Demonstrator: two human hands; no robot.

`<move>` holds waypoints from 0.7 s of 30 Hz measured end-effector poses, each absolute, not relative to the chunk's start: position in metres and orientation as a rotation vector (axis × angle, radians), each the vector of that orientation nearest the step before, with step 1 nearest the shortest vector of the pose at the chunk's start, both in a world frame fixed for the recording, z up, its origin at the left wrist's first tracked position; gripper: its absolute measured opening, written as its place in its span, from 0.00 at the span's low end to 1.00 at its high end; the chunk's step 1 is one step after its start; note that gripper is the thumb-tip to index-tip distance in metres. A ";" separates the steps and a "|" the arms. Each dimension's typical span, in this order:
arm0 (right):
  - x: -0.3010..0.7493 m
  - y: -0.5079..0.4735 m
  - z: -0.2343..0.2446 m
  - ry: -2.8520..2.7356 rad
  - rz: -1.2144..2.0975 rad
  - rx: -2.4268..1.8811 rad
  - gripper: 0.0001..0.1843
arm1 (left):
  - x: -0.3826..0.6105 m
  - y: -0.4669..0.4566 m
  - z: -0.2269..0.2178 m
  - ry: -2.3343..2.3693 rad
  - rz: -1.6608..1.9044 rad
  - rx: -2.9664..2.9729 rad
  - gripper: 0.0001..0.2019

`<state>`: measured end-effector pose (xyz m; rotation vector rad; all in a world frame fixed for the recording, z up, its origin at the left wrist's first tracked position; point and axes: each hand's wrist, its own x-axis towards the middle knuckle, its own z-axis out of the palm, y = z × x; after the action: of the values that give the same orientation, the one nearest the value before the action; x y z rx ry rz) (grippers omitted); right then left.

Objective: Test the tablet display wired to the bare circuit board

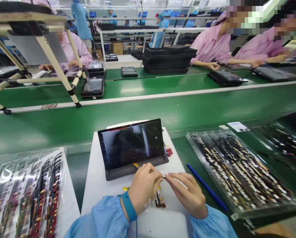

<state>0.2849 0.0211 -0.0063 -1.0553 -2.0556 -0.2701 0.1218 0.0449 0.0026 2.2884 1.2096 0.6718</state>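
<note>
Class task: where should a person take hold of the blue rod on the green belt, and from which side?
Pinch the blue rod mid-shaft with the fingers, coming from above: it is thin, straight and lies flat beside the clear tray, so side access looks tight.

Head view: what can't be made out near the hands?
Head view, all:
Small dark part pinched between left hand and right hand: too small to identify, fingers hide it.
Small coloured parts below the left hand: partly hidden by that hand.
Plastic tray at lower left: cut off by the bottom edge.
Paper label: text too small to read.
</note>
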 end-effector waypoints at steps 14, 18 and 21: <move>0.289 0.019 0.005 -1.966 -0.560 -1.294 0.37 | 0.086 0.032 0.018 1.239 0.811 2.200 0.10; 0.295 0.019 -0.001 -1.999 -0.598 -1.274 0.39 | 0.045 0.034 0.024 1.366 1.096 2.045 0.12; 0.299 0.018 -0.009 -1.979 -0.565 -1.265 0.39 | 0.023 0.039 0.016 1.550 1.311 2.011 0.12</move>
<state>0.2990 0.0182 -0.0087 -1.2652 -1.9794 -0.5652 0.0229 0.0393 0.0163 2.0111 1.5500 1.3113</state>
